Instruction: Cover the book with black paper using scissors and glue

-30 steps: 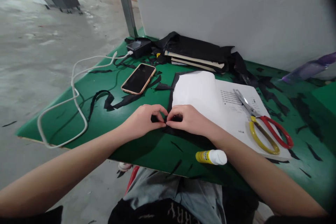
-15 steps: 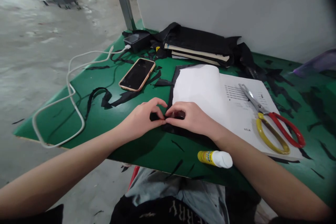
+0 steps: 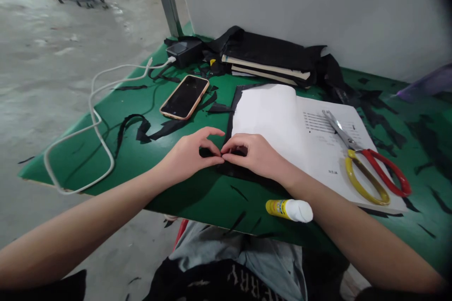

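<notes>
An open book (image 3: 266, 108) with white pages and a black cover (image 3: 231, 124) lies on the green table. At its lower left corner, my left hand (image 3: 189, 153) and my right hand (image 3: 254, 153) meet fingertip to fingertip. Both pinch the black cover's edge there between thumb and fingers; the exact bit held is mostly hidden. My left index finger stretches out above the pinch. Scissors (image 3: 349, 143) with one red and one yellow handle rest on the right page. Near my right forearm a yellow and white glue stick (image 3: 289, 210) lies on its side.
A phone (image 3: 185, 97) lies beyond my left hand, beside black fabric scraps (image 3: 143, 129). A white cable (image 3: 97, 127) loops over the left table edge from a black box (image 3: 185, 51). Black-covered books (image 3: 268, 51) are stacked against the grey panel (image 3: 300, 4).
Both hands stay pinched at the same corner. My left index finger has straightened slightly. The whole view has shifted a little; the objects on the table have not moved.
</notes>
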### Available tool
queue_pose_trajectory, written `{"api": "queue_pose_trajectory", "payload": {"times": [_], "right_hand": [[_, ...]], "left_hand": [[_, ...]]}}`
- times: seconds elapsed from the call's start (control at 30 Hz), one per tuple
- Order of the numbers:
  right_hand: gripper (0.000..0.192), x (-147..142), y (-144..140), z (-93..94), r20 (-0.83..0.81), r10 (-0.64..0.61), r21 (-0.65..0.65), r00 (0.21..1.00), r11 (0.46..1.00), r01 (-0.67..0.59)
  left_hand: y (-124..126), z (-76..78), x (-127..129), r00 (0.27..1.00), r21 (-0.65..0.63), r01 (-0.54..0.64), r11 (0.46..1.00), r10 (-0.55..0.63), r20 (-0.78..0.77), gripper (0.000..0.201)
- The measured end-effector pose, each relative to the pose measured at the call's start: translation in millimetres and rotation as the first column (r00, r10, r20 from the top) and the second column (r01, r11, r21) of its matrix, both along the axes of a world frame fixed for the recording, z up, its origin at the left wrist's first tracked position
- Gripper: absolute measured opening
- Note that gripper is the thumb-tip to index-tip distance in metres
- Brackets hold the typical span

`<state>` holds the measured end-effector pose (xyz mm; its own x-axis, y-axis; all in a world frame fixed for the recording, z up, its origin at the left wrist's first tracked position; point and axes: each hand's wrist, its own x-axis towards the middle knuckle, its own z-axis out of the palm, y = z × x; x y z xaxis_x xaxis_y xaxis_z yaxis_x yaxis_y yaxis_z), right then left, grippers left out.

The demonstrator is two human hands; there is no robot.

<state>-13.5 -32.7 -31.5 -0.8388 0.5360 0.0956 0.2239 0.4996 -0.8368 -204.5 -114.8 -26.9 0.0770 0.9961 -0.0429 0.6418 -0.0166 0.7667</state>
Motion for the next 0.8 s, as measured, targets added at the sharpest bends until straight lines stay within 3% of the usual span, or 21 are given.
{"api": "queue_pose_trajectory", "payload": {"times": [0.2,0.33,0.53,0.8], "right_hand": [[0.01,1,-3,5.2,-0.112,-0.043,0.134,0.993,0.989,0.057],[0.008,2,-4,7.7,-0.062,-0.112,0.203,0.992,0.971,0.122],[0.01,8,-3,5.7,0.053,-0.187,0.163,0.981,0.971,0.176],[0.019,15,2,5.8,0.114,-0.061,0.047,0.992,0.997,0.056]], "left_hand": [[2,-2.5,-1,0.998,-0.008,0.055,0.998,-0.055,0.043,0.026],[3,-1.5,-1,0.996,0.005,0.079,0.997,-0.079,0.039,0.02],[4,-2.2,0,0.992,-0.008,0.102,0.995,-0.101,0.079,0.017],[5,-2.0,-2,0.986,-0.055,0.09,0.994,-0.081,0.147,0.02]]}}
